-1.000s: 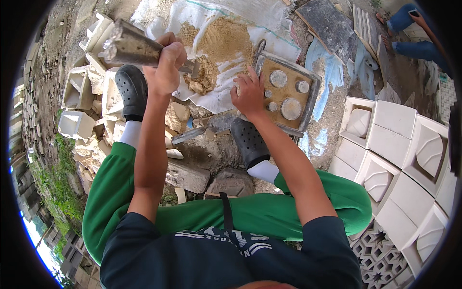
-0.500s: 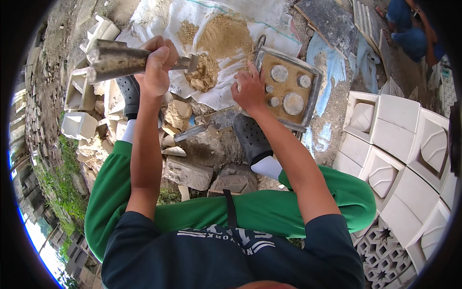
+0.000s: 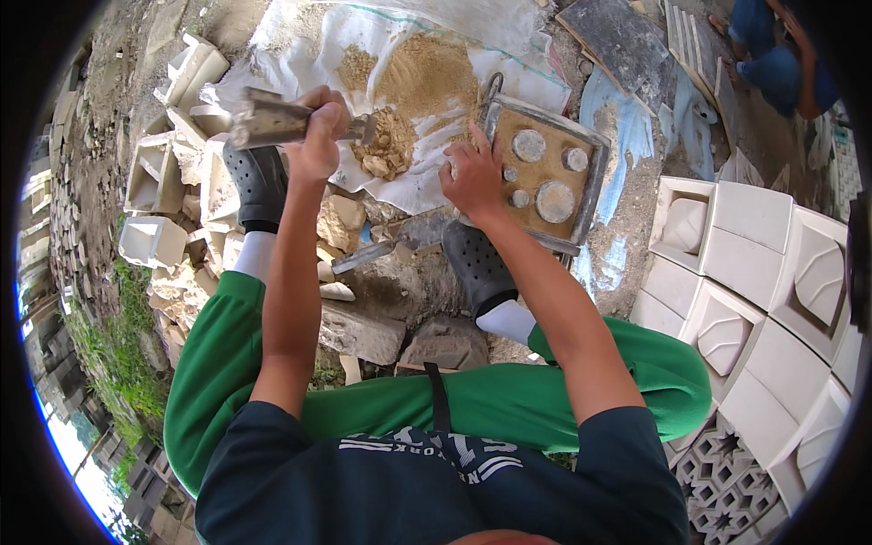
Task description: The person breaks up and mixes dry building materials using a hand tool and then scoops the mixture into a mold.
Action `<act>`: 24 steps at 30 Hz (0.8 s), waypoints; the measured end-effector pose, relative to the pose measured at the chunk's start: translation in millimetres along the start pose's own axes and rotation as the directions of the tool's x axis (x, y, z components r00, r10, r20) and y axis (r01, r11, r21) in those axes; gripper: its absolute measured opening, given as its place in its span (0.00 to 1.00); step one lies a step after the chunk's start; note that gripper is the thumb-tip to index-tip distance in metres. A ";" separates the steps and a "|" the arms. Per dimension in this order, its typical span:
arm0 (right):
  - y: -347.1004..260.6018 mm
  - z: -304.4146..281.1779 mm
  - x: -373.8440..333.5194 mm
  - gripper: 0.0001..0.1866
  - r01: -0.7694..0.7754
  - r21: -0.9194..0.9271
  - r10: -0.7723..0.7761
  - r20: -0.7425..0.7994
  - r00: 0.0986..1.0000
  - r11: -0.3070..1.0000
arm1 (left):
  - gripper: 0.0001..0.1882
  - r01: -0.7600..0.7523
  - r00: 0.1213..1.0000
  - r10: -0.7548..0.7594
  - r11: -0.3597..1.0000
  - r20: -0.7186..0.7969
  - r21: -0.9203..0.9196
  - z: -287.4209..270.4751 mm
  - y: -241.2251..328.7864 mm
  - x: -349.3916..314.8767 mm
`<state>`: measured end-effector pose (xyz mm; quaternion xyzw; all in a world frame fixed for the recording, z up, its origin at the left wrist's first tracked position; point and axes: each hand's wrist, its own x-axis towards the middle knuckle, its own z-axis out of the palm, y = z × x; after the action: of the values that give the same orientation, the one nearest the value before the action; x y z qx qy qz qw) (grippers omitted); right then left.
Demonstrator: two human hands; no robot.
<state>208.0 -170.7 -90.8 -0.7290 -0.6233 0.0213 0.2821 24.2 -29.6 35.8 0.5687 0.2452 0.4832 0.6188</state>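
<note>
My left hand (image 3: pixel 320 134) is wrapped round a heavy metal tool (image 3: pixel 265 122) with a thick, worn end to the left and a smaller end to the right. The tool hangs above the white sacking, left of a heap of damp tan sand (image 3: pixel 386 141). Fingers apart, my right hand (image 3: pixel 474 177) lies at the left edge of a metal frame (image 3: pixel 595 177) and holds nothing. The frame is packed with tan sand (image 3: pixel 545 168), in which several round grey discs (image 3: pixel 554 201) of different sizes sit. My palm is hidden from view.
A trowel-like tool (image 3: pixel 363 256) lies between my feet, near stone blocks (image 3: pixel 361 331). Pale box-shaped blocks (image 3: pixel 153 239) and rubble are on the left. Pale moulded blocks (image 3: pixel 749 213) stand in rows on the right. A person in blue (image 3: pixel 772 59) crouches at the upper right.
My left hand has moved slightly right with the metal tool, whose thick end looks smaller and farther right. My right hand stays almost where it was, at the frame.
</note>
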 end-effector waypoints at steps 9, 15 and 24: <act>0.8 -2.7 -2.4 0.09 0.010 -0.038 -0.009 0.008 1.000 0.999 | 0.12 -0.015 0.997 0.010 0.998 -0.071 -0.067 16.3 34.8 9.8; -7.0 -1.6 1.2 0.09 0.017 -0.011 -0.017 0.000 1.000 1.000 | 0.11 0.064 0.980 -0.071 0.997 -0.184 -0.045 -8.4 -39.4 -10.2; -1.3 -2.7 1.3 0.08 0.014 -0.032 -0.014 0.027 1.000 0.999 | 0.10 -0.025 0.991 0.004 0.988 -0.135 -0.150 7.7 4.7 -8.0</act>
<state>208.2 -170.5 -87.5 -0.7287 -0.6324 0.0190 0.2621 26.0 -40.7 40.0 0.4882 0.2446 0.5420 0.6388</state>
